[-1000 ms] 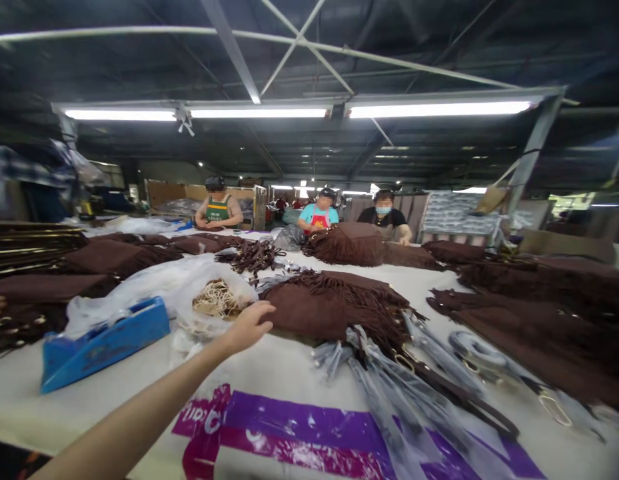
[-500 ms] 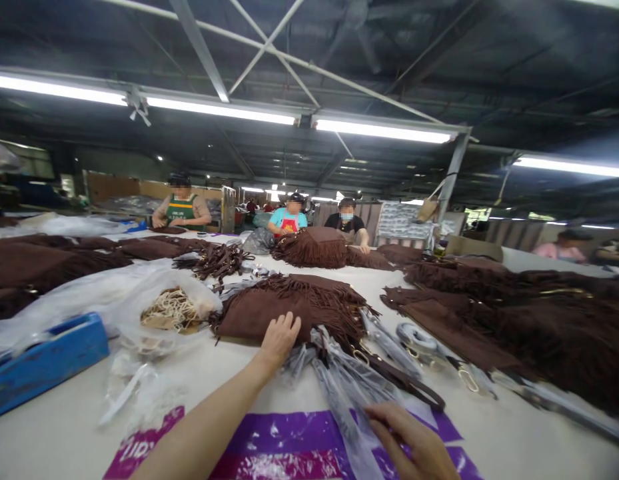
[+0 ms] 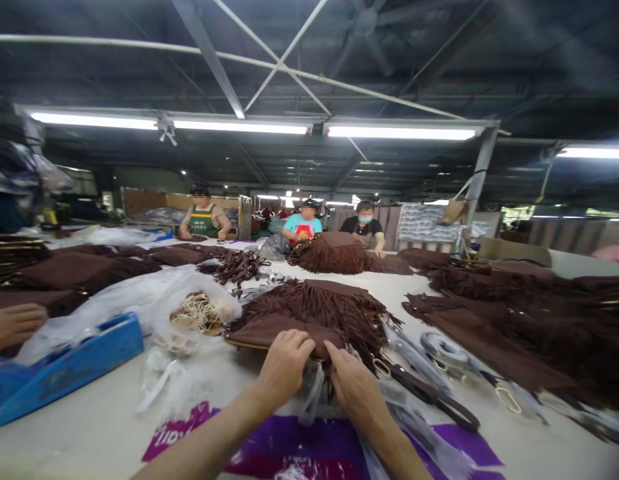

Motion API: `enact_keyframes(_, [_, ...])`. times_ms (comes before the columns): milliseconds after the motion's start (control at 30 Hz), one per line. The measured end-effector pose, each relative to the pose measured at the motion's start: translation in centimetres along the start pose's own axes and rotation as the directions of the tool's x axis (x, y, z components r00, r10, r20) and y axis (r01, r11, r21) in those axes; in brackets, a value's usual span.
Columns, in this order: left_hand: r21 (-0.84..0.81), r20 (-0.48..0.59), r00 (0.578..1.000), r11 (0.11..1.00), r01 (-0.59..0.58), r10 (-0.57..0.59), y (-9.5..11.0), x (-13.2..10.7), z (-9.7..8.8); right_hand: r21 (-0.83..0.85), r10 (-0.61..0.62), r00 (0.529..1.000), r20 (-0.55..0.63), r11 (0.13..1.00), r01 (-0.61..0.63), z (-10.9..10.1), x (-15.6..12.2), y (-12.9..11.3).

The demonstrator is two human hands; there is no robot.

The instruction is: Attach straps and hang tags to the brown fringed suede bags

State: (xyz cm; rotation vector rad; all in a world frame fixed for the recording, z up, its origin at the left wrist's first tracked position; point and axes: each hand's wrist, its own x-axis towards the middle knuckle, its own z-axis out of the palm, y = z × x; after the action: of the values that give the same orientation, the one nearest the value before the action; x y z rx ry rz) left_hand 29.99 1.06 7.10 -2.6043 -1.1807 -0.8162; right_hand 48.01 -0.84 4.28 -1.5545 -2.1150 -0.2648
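Bag is lying mid-table, both hands meeting at its near edge.

Brown, fringed, it is resting on the pale table straight ahead of the person; left hand is laying its fingers, close together, on the near edge, and right hand is doing likewise just beside it, fingers narrow too; undersides are hidden, so cannot tell whether either is pinching; cord bundle in clear plastic is lying just left of the bag, blue holder farther left and nearer; brown strap is lying to the right; purple sheet is spreading beneath the forearms; another person's hand is showing at far left; brown piles are covering the right side; three people are showing across the table.
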Motion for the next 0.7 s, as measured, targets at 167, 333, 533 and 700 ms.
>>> enact_keyframes(167, [-0.172,0.005,0.942,0.928,0.331,-0.336,3.5,-3.6,-0.1,-0.147,-0.05,0.997,0.051,0.987,0.057,-0.8,-1.0,-1.2])
enact_keyframes(333, [-0.155,0.0,0.917,0.906,0.395,-0.399,5.4,-4.0,0.8,-0.133,-0.085,0.992,0.095,0.986,0.097,-1.0,-2.0,-1.4])
enact_keyframes(533, [0.022,0.013,0.938,0.938,0.346,-0.346,4.9,-3.8,1.7,-0.083,-0.198,0.98,0.0,0.977,0.197,-0.1,-2.3,2.1])
enact_keyframes(700, [0.119,0.134,0.972,0.976,0.18,-0.195,3.0,-4.4,1.3,-0.084,-0.242,0.968,0.069,0.965,0.247,0.2,-2.9,4.7])
